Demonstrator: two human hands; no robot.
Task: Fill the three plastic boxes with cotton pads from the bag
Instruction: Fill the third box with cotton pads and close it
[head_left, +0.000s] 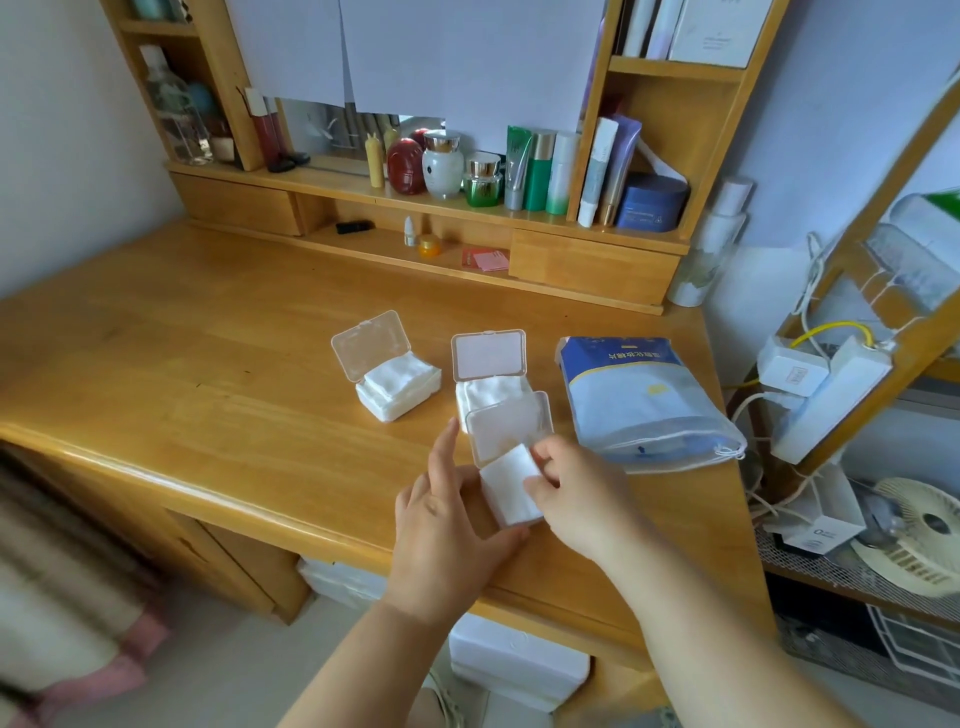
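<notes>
Three clear plastic boxes sit w/ lids up on the wooden surface (208, 332), all packed w/ white cotton pads. The left box (397, 392) stands alone toward the surface's middle, lid tilted back, long axis running left-front to right-back. The middle box (491, 387) is just behind the near box (511, 480), close enough that the two overlap in view; whether they touch can't be told. Near box sits close to the front edge, lid leaning toward the back, long axis roughly front-to-back.

One blue-and-clear bag (644, 400) lies flat near the right edge, just beside the middle box, printed end toward the back, drawstring mouth toward the front-right.

Two hands at the near box. Left hand (447, 525): grip curled round the box's left-front side, thumb along its front edge, index finger straight & pointing up beside the lid. Right hand (582, 499): fingertips bent down onto the top pad (506, 478) at its right side, pinching or pressing — can't tell which.

At the back edge, a shelf (337, 184) carries a row of cosmetic bottles & jars.
</notes>
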